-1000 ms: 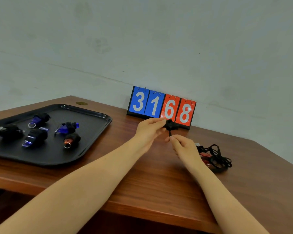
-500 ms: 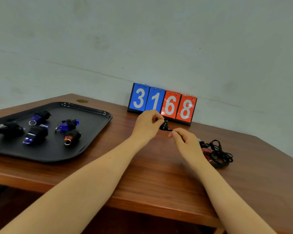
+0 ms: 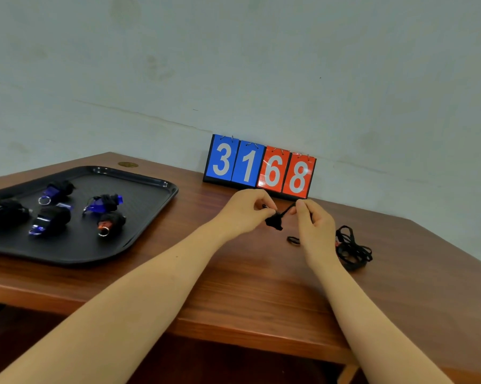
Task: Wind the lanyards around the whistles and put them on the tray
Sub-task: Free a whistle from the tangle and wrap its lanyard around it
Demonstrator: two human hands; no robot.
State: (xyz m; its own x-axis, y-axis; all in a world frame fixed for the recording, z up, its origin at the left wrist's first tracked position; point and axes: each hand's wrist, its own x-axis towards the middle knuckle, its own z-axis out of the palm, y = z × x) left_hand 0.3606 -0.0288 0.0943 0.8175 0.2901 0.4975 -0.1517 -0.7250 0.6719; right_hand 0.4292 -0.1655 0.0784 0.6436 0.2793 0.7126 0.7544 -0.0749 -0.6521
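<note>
Over the middle of the wooden table (image 3: pixel 247 286), just in front of the flip scoreboard (image 3: pixel 260 169) that reads 3168, both bare hands work on one whistle. The left hand (image 3: pixel 245 210) has its fingertips pressed together on a whistle bundle (image 3: pixel 274 221), a small dark lump already wrapped in black cord that hangs just below the thumb. From that bundle a short stretch of black lanyard (image 3: pixel 288 210) runs up and to the right, taut, to the right hand (image 3: pixel 314 225), which pinches the cord between thumb and forefinger. The two hands are close together but do not touch. The whistle's own colour cannot be told under the wrapping.

Near the right hand, on the table, lies a small dark loop (image 3: pixel 293 240), and farther right a loose heap of black lanyards (image 3: pixel 353 249) with a bit of red showing at its left edge.

On the left side of the table sits the black tray (image 3: pixel 139 217). Five wrapped whistles lie on it, apart from one another: a blue one (image 3: pixel 56 189) at the far side, another blue one (image 3: pixel 103 203) to its right, an orange one (image 3: pixel 110 223) nearer, a dark one with a blue tip (image 3: pixel 49 220) in the middle, and a black one (image 3: pixel 6 210) at the left edge.
</note>
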